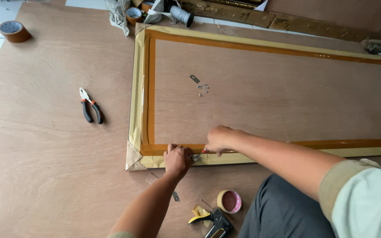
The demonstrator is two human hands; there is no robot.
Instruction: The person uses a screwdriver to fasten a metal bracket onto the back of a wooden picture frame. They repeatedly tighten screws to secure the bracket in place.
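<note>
— Two big surfaces first: plywood floor (pixel 45 145) spread wide, and on it a large framed board (pixel 265 94) lying back-up, taped round its edge in brown and cream.

— Edge nearest the body?

— Near rail of the frame (pixel 287 154), running left to right, cream tape over it, brown strip just beyond. Both hands at its left end, close to the near-left corner.

— Left hand (pixel 178 159)?

— Resting on the near rail, fingers curled down and pressing beside a small metal bracket (pixel 196 157). Grasping or only steadying it: cannot tell.

— Right hand (pixel 219 139)?

— Just right of the bracket, fingers closed round a thin tool with a red grip (pixel 204 151), tip pointing left toward the bracket. Kind of tool too hidden to tell.

— Smaller things?

— Black and yellow staple gun (pixel 214 220) on the floor near the knee, cream tape roll (pixel 229 201) just right of it. Pliers (pixel 91 105) with black handles well left of the frame. Brown tape roll (pixel 13 31) at far left. Another tape roll (pixel 133 13) and a spool of grey wire (pixel 182 15) beyond the far-left corner, among clutter.

— Smallest?

— Flat metal plate (pixel 194 79) on the board's back, a few loose screws (pixel 203 88) just near of it, well apart from the hands. One more small plate (pixel 176 196) on the floor beside the left forearm.
</note>
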